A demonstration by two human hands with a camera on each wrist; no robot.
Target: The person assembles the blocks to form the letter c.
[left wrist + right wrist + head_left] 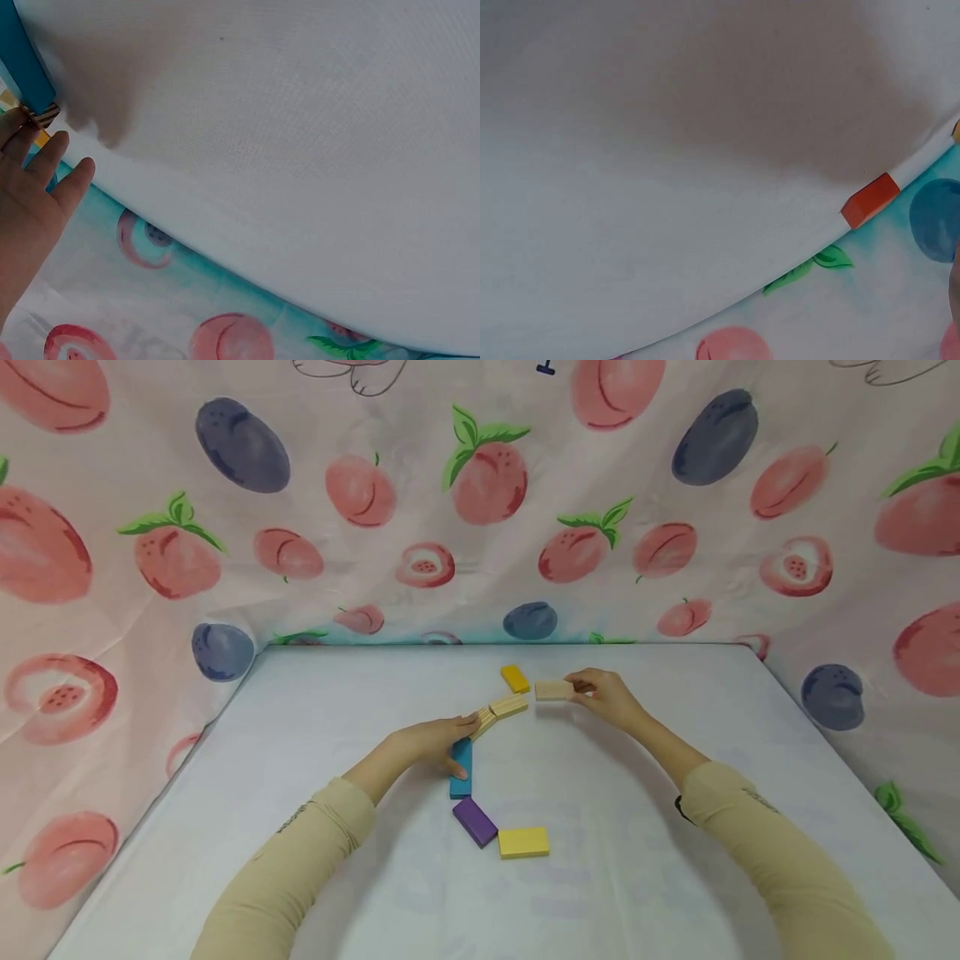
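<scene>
My right hand (pixel 603 695) pinches one end of a plain wooden block (pixel 552 692) at the far middle of the table. My left hand (pixel 435 742) reaches over a curved row of blocks, its fingers fairly straight. Its fingertips touch a striped wooden block (pixel 483 722), and the thumb lies on a blue block (pixel 461 785). Another wooden block (pixel 510 705) continues the row toward the held one, with a gap between them. In the left wrist view, the blue block (pixel 24 56) and spread fingers appear at the left edge. The right wrist view shows only a sliver of the right hand.
A purple block (pixel 475 822) and a pale yellow block (pixel 524 842) form the near end of the row. Behind it lies a yellow-orange block (pixel 515 678). A red-orange block (pixel 870 201) shows in the right wrist view. Fruit-patterned cloth (pixel 480 577) borders the white table (pixel 637 860).
</scene>
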